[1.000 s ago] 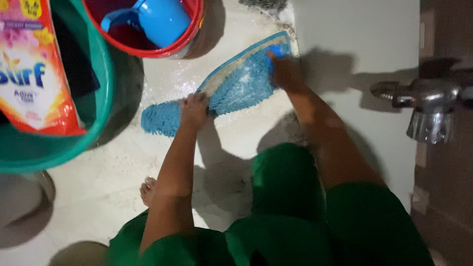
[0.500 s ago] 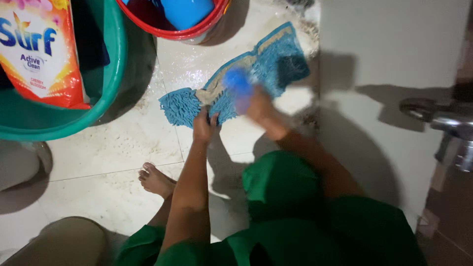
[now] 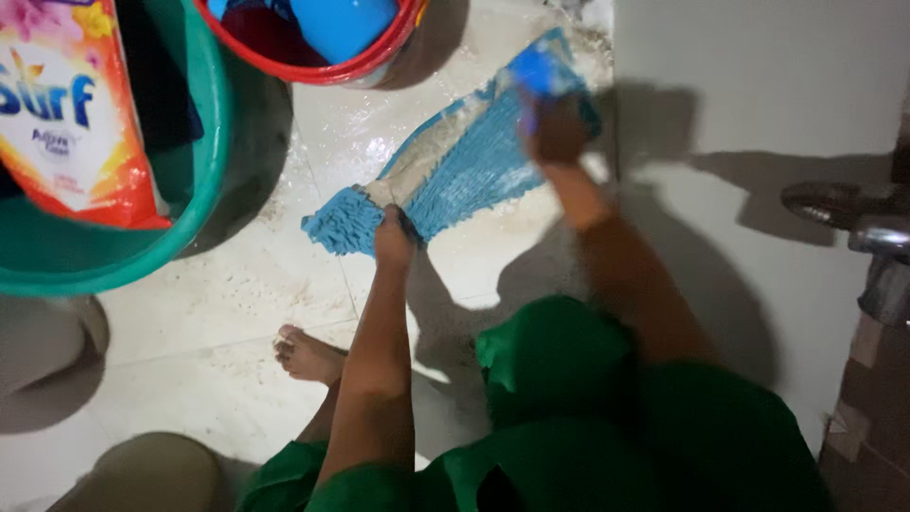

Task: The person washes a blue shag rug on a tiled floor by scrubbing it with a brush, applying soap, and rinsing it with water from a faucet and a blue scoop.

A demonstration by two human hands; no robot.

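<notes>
At the far left a green tub (image 3: 204, 142) stood on the wet floor (image 3: 237, 313), and a bright orange and pink detergent bag (image 3: 66, 114) leaned inside it. Just right of the tub, at the top edge, sat a red bucket (image 3: 313, 66) with a blue mug (image 3: 341, 24) resting in it; the two vessels were near each other, though I could not tell if they touched.

Below them a bare foot (image 3: 305, 356) was planted on the pale tiles. Right of the foot the left hand (image 3: 393, 237) was clamped on the near end of a blue mat (image 3: 455, 171), pinching it where its shaggy fringe bunched up, so the mat lay pinned flat on the floor. The mat stretched slantwise from that grip up and to the right, its pale backing showing along the upper side, its far end close to the white wall (image 3: 758, 114).

At that far end the right hand (image 3: 555, 128) was closed around a blue brush (image 3: 533, 68), pressed down on the mat; the brush was blurred, so its shape was unclear. The hands were well apart, one at each end of the mat.

Green clothing (image 3: 569, 417) filled the lower middle. At the far right a metal tap (image 3: 853, 213) jutted from the wall
</notes>
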